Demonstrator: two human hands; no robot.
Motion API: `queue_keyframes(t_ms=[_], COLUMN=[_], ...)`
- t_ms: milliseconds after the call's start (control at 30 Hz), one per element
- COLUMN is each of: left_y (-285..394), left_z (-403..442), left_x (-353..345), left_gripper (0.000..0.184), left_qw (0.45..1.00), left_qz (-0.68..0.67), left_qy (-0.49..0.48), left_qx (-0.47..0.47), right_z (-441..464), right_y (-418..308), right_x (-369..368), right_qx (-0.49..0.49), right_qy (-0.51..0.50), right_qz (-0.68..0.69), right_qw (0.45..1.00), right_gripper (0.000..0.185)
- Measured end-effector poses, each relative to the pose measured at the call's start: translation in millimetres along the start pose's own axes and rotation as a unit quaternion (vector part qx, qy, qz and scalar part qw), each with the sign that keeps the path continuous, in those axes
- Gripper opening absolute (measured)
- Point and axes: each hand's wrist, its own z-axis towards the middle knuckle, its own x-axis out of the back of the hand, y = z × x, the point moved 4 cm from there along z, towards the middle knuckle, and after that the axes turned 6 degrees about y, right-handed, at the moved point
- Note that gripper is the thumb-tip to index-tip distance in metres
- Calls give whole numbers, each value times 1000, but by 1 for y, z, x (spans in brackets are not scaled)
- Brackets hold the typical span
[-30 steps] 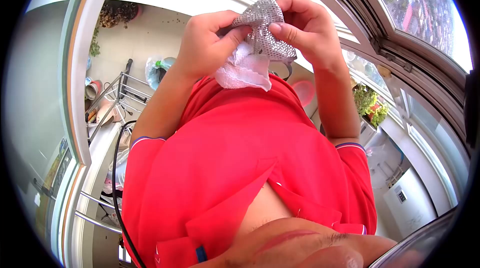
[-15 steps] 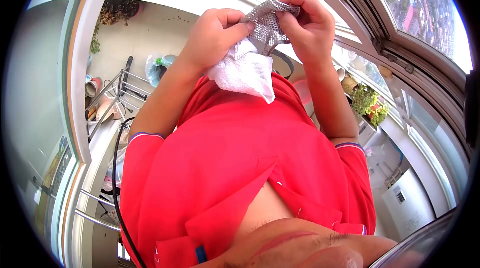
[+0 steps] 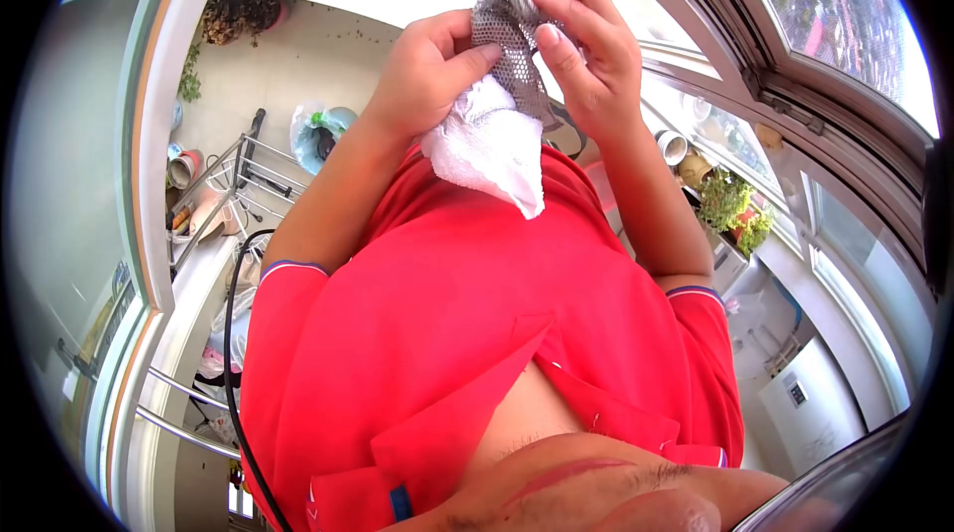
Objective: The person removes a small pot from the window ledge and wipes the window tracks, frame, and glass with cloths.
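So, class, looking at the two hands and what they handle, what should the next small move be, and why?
Probably the right hand should close its thumb to pinch the silver fabric near its upper edge: that thumb looks parted from the fingers, while the left hand grips the fabric and the white cloth hangs below.

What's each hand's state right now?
Left hand: closed, holding silver mesh cloth and white cloth.
Right hand: open, thumb apart, at the silver mesh cloth's edge.
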Motion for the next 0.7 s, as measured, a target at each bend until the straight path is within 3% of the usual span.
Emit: queue_keyframes(t_ms=[100,133,233,267,300,367,400,500,567,633,700], left_y=[3,2,1,4,7,-1,-6,-17,-16,-2,-3], left_z=[-5,-6,-9,-11,-10,-8,-7,-4,-6,-12,-13], left_x=[0,2,4,-1,-3,4,8,13,13,6,9], left_gripper=[20,20,20,20,20,22,24,24,22,25,24], left_qw=[999,999,1000,1000,999,996,991,991,994,974,989], left_qz=[31,26,3,-12,-26,74,124,98,-68,-205,-134], left_qy=[-16,-20,-26,-27,-29,-25,-22,18,12,14,-17], left_qx=[-14,-14,-6,-1,2,37,55,89,87,91,65], right_z=[-17,-19,-22,-20,-19,-19,-15,-11,-20,-26,-24], right_y=[19,12,8,5,6,12,10,-14,-11,-14,-14], right_x=[0,-1,-1,2,3,5,8,9,0,-4,1], right_qx=[-259,-280,-183,-233,-223,-204,-128,49,158,169,141], right_qy=[-97,-148,-96,-55,-22,41,27,-24,-39,-57,-120], right_qz=[18,-12,-34,-10,39,137,88,-81,-108,-139,-92], right_qw=[961,948,978,971,974,968,987,995,981,974,978], right_gripper=[22,24,23,19,18,18,25,34,41,41,30])
